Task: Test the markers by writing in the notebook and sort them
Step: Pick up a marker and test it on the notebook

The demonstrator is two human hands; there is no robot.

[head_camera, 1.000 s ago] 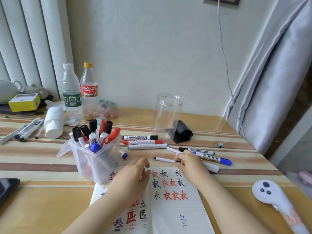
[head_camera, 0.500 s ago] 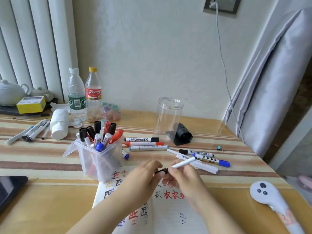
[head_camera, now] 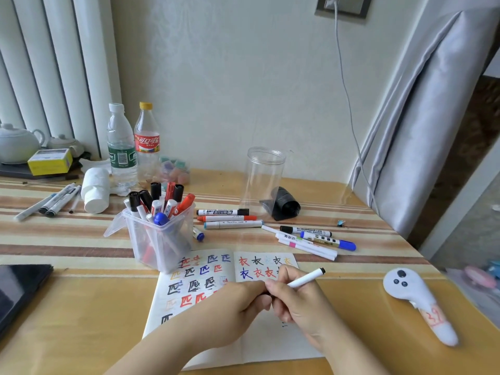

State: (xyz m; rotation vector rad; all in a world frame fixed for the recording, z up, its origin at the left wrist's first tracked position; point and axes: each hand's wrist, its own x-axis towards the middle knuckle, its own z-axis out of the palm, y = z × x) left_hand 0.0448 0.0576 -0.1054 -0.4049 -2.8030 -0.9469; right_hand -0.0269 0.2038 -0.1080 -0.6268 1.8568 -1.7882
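Observation:
An open notebook (head_camera: 270, 345) lies at the table's front edge, its pages covered with coloured test characters. Over it, my right hand (head_camera: 297, 304) grips a thin white marker (head_camera: 308, 277) whose black end points up and to the right. My left hand (head_camera: 235, 301) meets it from the left and pinches the marker's near end, where a dark bit shows between the fingertips. A clear plastic bin (head_camera: 159, 242) behind the notebook holds several capped markers (head_camera: 162, 204). More loose markers (head_camera: 227, 218) and a further marker pile (head_camera: 311, 236) lie on the table behind the notebook.
An empty clear jar (head_camera: 263, 180) and a black roll (head_camera: 286, 207) stand at the back. Two bottles (head_camera: 121, 147), a white roll (head_camera: 94, 189) and several pens (head_camera: 51, 203) are at back left. A white controller (head_camera: 411, 293) lies right, a dark tablet (head_camera: 19, 288) left.
My right hand lifted the thin white marker off the table and brought it over the notebook. My left hand left the page and took hold of the marker's near end.

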